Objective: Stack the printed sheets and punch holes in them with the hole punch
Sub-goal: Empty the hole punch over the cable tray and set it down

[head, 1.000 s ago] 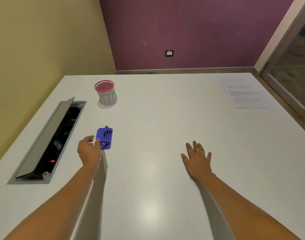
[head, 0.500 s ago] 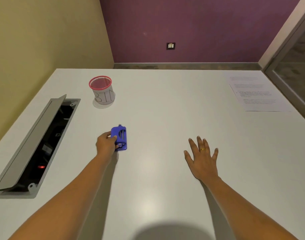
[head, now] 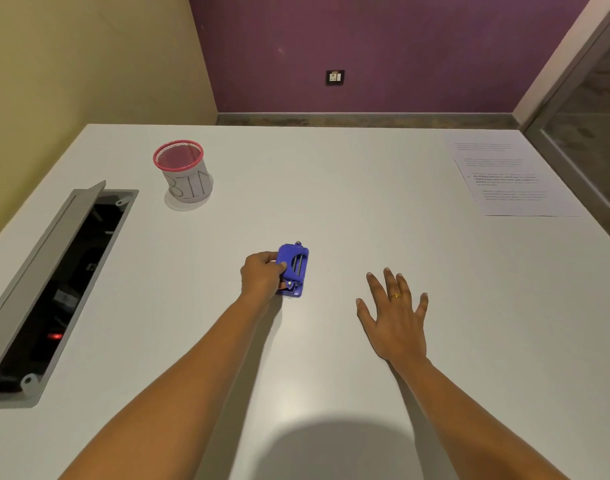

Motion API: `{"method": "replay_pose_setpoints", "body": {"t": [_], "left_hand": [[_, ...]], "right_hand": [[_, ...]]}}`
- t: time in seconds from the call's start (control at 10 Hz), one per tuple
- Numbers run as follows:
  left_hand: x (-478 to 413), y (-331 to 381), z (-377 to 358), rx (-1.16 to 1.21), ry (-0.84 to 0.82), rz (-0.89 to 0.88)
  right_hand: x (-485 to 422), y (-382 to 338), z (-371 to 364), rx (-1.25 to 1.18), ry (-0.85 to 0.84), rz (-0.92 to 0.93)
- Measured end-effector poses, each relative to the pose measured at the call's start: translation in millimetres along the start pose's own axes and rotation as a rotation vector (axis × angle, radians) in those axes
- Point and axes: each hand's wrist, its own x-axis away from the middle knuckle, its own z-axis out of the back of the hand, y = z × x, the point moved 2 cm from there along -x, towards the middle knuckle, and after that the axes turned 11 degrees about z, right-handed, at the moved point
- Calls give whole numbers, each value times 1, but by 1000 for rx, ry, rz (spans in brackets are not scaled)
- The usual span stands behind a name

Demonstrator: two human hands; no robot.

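A small blue hole punch (head: 294,269) rests on the white table near its middle. My left hand (head: 262,276) grips the punch from its left side, fingers wrapped on its edge. My right hand (head: 395,317) lies flat on the table to the right of the punch, fingers spread, holding nothing, a gold ring on one finger. The printed sheets (head: 504,178) lie at the far right of the table, overlapping each other, well beyond both hands.
A cup with a pink mesh rim marked "BIN" (head: 185,172) stands at the back left. An open cable hatch (head: 54,282) with a raised grey lid is sunk into the table's left side. A glass door (head: 587,126) is at the right.
My left hand closed on the hole punch and slid it to the right, toward the table's middle. My right hand stayed flat in about the same place.
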Motion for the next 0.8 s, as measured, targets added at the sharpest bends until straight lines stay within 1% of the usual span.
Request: {"method": "replay_pose_setpoints", "body": {"t": [0.1,0.2,0.3,0.5,0.6,0.7,0.8], "left_hand": [[3,-3,5,69,-9,14],[4,-4,11,92,20,22],[7,-4,15,123,12,18],[7,-9,22,107,61,13],[6,-9,26,172,58,59],[4,-9,30,126,80,71],[7,-6,37,282,30,114]], "right_hand": [[0,1,-1,-1,-1,-1],[0,0,0,-1,-4,-2],[1,0,1,-7,-2,0],[1,0,0,-2,3,1],[1,-1,1,-4,12,1],[1,0,1,-12,19,1],[1,0,1,-4,19,0]]}}
